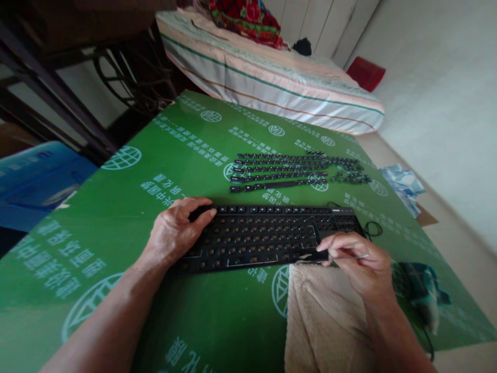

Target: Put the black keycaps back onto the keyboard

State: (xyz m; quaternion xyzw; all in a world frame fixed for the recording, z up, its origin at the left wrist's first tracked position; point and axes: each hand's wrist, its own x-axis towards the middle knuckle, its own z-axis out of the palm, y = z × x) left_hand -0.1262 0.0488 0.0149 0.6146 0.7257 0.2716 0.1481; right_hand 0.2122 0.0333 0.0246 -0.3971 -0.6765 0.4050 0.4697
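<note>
Keyboard (267,235), stripped of its caps, lies near the worktop's (116,217) front edge, held between two bare hands.

Left hand (174,233) clenches the board's left end, fingers curled over the back corner; right hand (359,259) pinches a thin wire tool (349,256) at the front right edge. The board looks light, stiff and slick, best gripped by its ends, its bare switches likely fragile. Loose keycaps (295,171) sit in rows behind it, toward the far edge. No containers show; a towel (322,316) lies just in front.
</note>
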